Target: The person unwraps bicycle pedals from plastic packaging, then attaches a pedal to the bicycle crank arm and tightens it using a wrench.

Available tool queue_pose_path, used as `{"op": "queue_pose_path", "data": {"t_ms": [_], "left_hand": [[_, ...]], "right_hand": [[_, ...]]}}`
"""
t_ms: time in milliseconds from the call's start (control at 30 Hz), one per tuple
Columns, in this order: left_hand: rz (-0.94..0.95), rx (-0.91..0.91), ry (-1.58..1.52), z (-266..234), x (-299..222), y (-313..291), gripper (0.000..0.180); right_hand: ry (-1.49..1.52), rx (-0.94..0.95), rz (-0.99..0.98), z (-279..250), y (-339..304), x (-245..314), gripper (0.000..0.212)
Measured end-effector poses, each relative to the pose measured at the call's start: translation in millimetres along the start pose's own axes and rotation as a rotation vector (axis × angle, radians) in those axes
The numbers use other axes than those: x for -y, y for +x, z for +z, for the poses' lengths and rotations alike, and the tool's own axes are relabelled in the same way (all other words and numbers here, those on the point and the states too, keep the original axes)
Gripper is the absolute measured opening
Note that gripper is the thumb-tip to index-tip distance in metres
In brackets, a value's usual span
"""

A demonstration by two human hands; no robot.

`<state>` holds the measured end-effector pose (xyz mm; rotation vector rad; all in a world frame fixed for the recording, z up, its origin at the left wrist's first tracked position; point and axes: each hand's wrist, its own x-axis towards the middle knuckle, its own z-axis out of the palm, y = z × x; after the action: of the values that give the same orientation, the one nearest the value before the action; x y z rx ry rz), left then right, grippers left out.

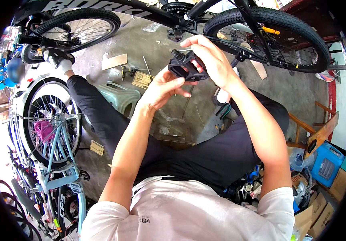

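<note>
A black bicycle pedal (179,71) is held up between my two hands, its threaded spindle end pointing up and to the far left. My left hand (163,89) grips it from the near left, thumb along its near edge. My right hand (214,60) holds its right side, with fingertips showing through the pedal's gap and the index finger stretched out above. Beyond the hands stands a black bicycle (169,20), running across the far side; a pedal (176,33) shows near its crank.
To the left are a light blue bicycle (62,160) and a green plastic stool (118,96). A drill-like tool (128,71), cardboard pieces (114,61) and green-handled pliers (224,110) lie on the floor. At right are a wooden stool (321,134), blue case (327,162) and boxes (321,213).
</note>
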<state>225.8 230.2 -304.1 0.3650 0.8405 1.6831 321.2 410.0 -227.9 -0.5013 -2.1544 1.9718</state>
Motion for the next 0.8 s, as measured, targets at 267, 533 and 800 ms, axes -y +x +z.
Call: {"op": "queue_pose_path", "data": {"t_ms": [267,533,800], "left_hand": [[0.308,-0.092,0.497,100,-62,23,0.027],[0.242,0.581,1.027,251,9,102,0.025],[0.193,0.703,1.797,201,147,144,0.03]], "right_hand": [[-0.456,-0.572,-0.84,-44,-23,77,0.026],[-0.061,-1.19,-0.066,-180,-241,-41,0.031],[0.307,-1.365,0.624,-113,-393,-228,0.021]]}}
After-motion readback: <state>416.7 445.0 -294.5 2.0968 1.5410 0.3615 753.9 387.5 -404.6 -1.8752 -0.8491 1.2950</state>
